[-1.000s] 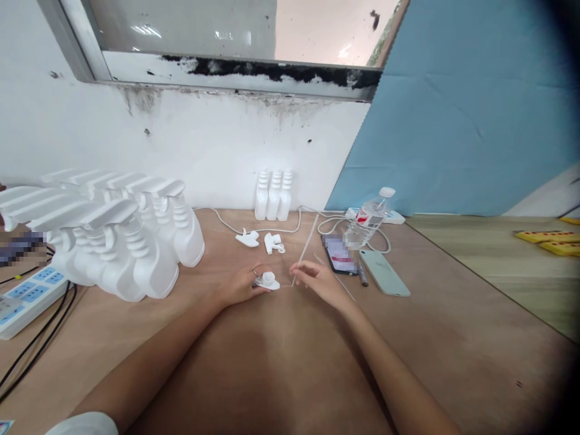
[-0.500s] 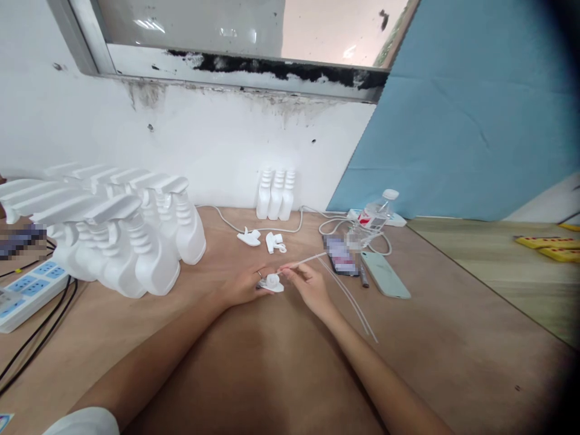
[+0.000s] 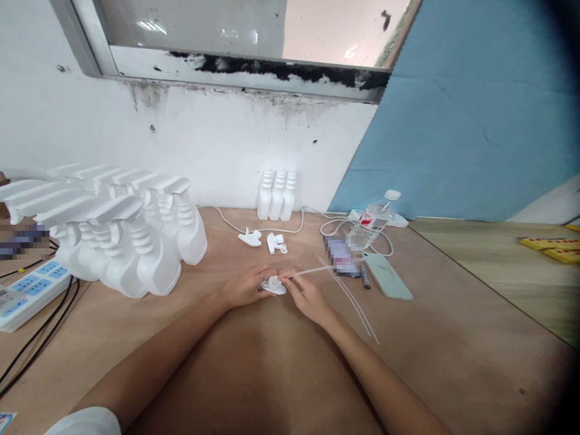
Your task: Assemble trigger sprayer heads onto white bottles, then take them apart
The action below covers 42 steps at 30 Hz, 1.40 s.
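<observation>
Brown table [image 3: 281, 368] below a stained white wall, both hands meeting at its middle.
The left hand [image 3: 244, 289] pinches a small white spray head [image 3: 274, 286] resting on the table. The right hand [image 3: 309, 294] closes on a thin clear tube [image 3: 312, 272] whose end meets that head. Spare tubes [image 3: 356, 305] lie just beside, and white spray bottles [image 3: 136, 248] stand well to the left.

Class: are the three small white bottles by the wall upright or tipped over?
Upright. The three small white bottles stand on their bases, side by side, necks pointing up, at the wall.
</observation>
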Each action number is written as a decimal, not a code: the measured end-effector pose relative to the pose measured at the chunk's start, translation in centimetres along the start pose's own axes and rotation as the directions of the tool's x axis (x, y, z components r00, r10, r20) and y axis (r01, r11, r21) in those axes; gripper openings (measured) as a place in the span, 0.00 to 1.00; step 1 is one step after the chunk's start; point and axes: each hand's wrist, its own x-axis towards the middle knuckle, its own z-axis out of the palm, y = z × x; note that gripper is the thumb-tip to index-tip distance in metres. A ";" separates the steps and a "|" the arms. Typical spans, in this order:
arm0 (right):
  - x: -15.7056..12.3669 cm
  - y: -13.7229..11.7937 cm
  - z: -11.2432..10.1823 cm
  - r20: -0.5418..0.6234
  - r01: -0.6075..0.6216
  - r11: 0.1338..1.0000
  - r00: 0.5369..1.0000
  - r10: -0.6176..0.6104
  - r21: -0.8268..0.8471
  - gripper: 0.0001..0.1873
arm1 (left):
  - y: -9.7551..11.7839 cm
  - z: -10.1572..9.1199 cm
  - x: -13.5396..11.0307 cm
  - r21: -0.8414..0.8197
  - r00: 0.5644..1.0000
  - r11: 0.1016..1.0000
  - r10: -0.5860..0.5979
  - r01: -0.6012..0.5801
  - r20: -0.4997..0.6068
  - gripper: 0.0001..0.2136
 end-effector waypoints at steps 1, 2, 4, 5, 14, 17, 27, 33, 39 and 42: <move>0.0 0.0 0.0 0.010 0.024 1.000 1.000 -0.024 -0.012 0.11 | -0.1 0.1 0.0 0.000 1.000 1.000 0.004 -0.004 0.003 0.17; -0.1 0.0 0.0 0.014 0.038 0.999 0.999 -0.037 -0.022 0.11 | -0.1 0.1 0.0 0.000 1.000 1.000 0.008 -0.008 0.005 0.17; -0.1 0.0 0.1 0.011 0.043 0.998 0.999 -0.043 -0.036 0.10 | -0.1 0.1 0.0 -0.004 1.000 1.000 0.012 -0.012 -0.002 0.17; -0.1 0.0 0.1 0.008 0.043 0.998 0.999 -0.043 -0.040 0.10 | 0.0 0.0 0.0 -0.007 1.000 1.000 0.013 -0.014 -0.006 0.17; 1.1 -0.3 1.2 -0.020 0.048 0.995 0.999 -0.050 -0.086 0.09 | 0.7 -0.4 0.4 -0.151 0.998 0.987 -0.062 0.059 -0.018 0.13; 1.2 -0.1 1.8 -0.051 0.028 0.995 0.998 -0.033 -0.093 0.10 | 0.5 0.0 0.4 -0.169 0.995 0.982 -0.091 0.085 -0.030 0.12; 1.4 0.2 2.5 -0.069 0.011 0.998 0.997 -0.015 -0.064 0.12 | 0.1 0.4 0.4 -0.191 0.996 0.979 -0.082 0.072 -0.042 0.12; 1.6 0.7 2.9 -0.058 0.012 1.000 0.998 -0.012 0.006 0.16 | 0.1 0.5 0.3 -0.196 0.994 0.975 -0.107 0.101 -0.018 0.12; 1.3 2.1 3.2 -0.203 -0.150 0.982 0.964 0.172 0.118 0.15 | -0.2 0.2 0.3 -0.466 0.981 0.874 -0.184 0.137 -0.057 0.23; 1.3 2.8 3.1 -0.246 -0.209 0.965 0.938 0.243 0.156 0.17 | -0.8 0.1 0.5 -0.662 0.955 0.720 -0.295 0.206 -0.024 0.24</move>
